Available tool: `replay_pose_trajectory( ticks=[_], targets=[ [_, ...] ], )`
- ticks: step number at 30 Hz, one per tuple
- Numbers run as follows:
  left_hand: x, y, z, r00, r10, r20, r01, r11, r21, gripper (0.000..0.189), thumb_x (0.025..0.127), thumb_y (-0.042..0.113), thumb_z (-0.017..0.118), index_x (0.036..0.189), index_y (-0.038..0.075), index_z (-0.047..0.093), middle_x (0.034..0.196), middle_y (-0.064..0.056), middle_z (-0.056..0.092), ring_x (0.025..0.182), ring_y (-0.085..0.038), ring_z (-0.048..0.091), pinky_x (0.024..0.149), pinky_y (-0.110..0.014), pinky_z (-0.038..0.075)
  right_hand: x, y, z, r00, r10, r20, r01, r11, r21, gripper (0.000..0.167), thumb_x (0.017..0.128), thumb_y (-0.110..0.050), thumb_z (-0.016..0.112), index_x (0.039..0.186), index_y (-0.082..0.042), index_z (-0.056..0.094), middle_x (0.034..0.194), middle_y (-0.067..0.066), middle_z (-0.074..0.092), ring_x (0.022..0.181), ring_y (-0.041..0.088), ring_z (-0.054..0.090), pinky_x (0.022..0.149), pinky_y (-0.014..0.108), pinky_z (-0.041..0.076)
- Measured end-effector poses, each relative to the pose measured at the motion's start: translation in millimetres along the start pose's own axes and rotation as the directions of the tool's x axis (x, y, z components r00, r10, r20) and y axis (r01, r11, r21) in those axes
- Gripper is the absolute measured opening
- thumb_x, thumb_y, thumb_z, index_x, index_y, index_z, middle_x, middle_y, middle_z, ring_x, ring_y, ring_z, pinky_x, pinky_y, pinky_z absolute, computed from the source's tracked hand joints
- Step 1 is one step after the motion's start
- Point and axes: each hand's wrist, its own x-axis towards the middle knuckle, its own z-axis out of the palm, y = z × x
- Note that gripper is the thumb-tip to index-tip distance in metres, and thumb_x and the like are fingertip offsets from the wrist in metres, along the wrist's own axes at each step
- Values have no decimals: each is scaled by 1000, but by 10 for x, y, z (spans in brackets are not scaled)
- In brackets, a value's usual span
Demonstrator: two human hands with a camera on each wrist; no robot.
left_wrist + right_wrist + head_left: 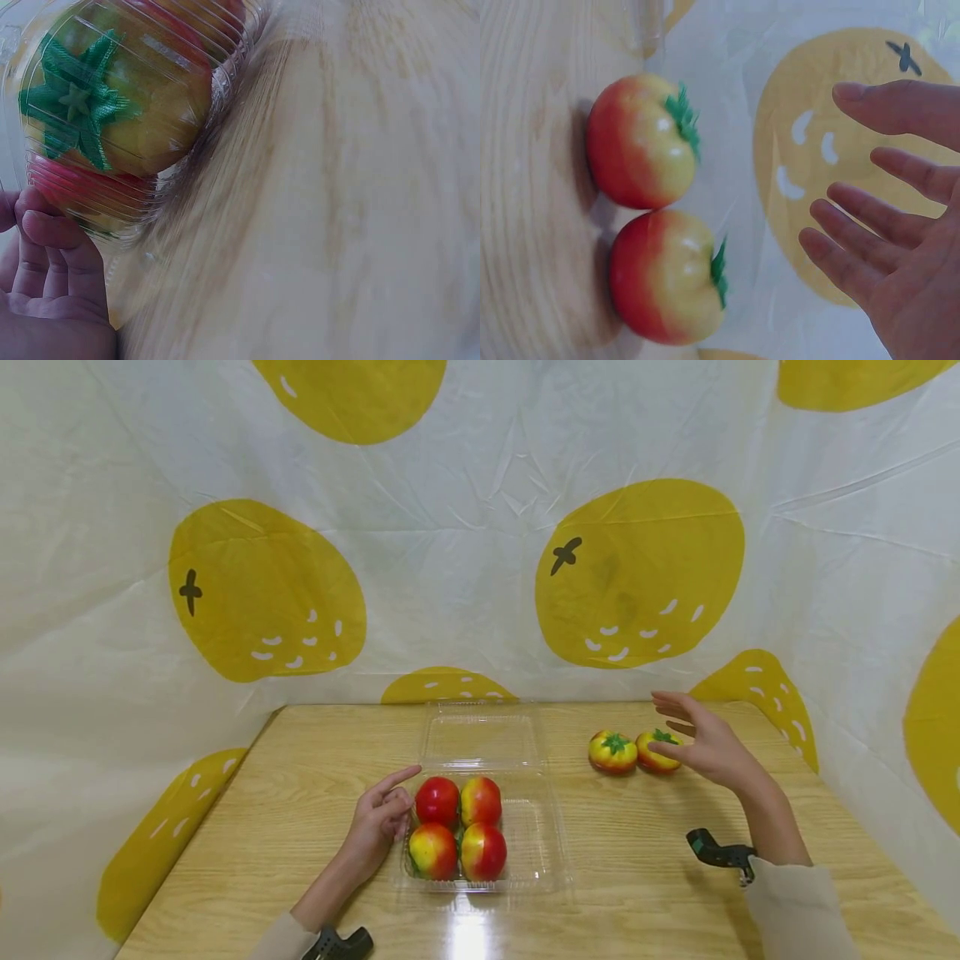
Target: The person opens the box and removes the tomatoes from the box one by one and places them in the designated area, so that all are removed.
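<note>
Head view: two fruits [611, 755] right of clear container [529, 837], probably light, slick; cup their sides. Right grip [708, 747] spread; left grip [371, 822], can't tell.

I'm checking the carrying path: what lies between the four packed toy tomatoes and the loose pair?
Head view: the clear plastic clamshell, with its unfilled right side and right wall, then bare wooden tabletop.

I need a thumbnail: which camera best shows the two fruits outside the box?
The right wrist view: both loose fruits appear large and unobstructed. The head view shows them smaller, one partly behind the right hand; left wrist shows neither.
</note>
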Motion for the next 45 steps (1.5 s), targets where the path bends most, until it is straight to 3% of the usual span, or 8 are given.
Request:
replay_pose_trajectory(
  ticks=[3, 16, 18, 20, 22, 24, 45],
  targets=[
    [2, -4, -4, 1000, 0, -1, 0, 1000, 2, 52, 101, -1, 50, 150, -11, 40, 76, 8, 61, 54, -5, 52, 50, -16, 43, 3, -58, 25, 999, -43, -11, 43, 999, 2, 75, 91, -11, 78, 154, 1, 38, 148, 30, 48, 134, 50, 47, 95, -3, 35],
    [-7, 1, -2, 1000, 5, 6, -5, 1000, -3, 52, 101, 0, 50, 151, -12, 38, 76, 7, 61, 53, -5, 52, 50, -15, 44, 49, -247, 167, 989, -142, -32, 142, 990, -23, 73, 89, -6, 79, 151, 1, 43, 146, 25, 54, 131, 43, 53, 98, -1, 38],
    [-12, 3, -4, 1000, 4, 6, -4, 1000, -4, 52, 101, 1, 50, 151, -12, 38, 76, 7, 61, 53, -5, 52, 50, -16, 44, 55, -276, 193, 989, -143, -25, 143, 989, -27, 72, 89, -7, 79, 151, 1, 43, 147, 24, 53, 131, 43, 53, 102, 9, 46],
    [-15, 1, -7, 1000, 2, 6, -2, 1000, -7, 52, 102, 1, 50, 151, -11, 38, 76, 7, 62, 53, -5, 52, 49, -16, 44, 58, -310, 218, 990, -141, -10, 140, 990, -22, 72, 90, -8, 78, 151, 1, 43, 148, 24, 52, 132, 43, 53, 105, 26, 53],
    [-17, -5, -11, 1000, 1, 6, -1, 1000, -8, 52, 101, 1, 50, 151, -11, 38, 77, 7, 62, 53, -5, 52, 49, -16, 44, 60, -348, 241, 990, -139, 5, 139, 990, -22, 71, 91, -9, 78, 152, 1, 42, 148, 24, 52, 132, 44, 53, 105, 44, 52],
    [-17, -12, -15, 1000, 1, 8, -1, 1000, -8, 52, 102, 1, 50, 151, -11, 39, 76, 7, 62, 53, -5, 52, 50, -16, 44, 63, -385, 263, 990, -142, 13, 142, 990, -11, 70, 92, -9, 77, 152, 2, 42, 148, 25, 52, 133, 45, 53, 104, 55, 49],
    [-3, -26, -26, 1000, 4, 10, -4, 1000, -1, 50, 101, 0, 50, 150, -9, 42, 76, 7, 61, 54, -5, 53, 50, -16, 45, 61, -713, 499, 984, -161, 75, 164, 986, -23, 69, 93, -17, 77, 152, -4, 44, 147, 18, 56, 132, 39, 58, 104, 57, 51]
  ],
)
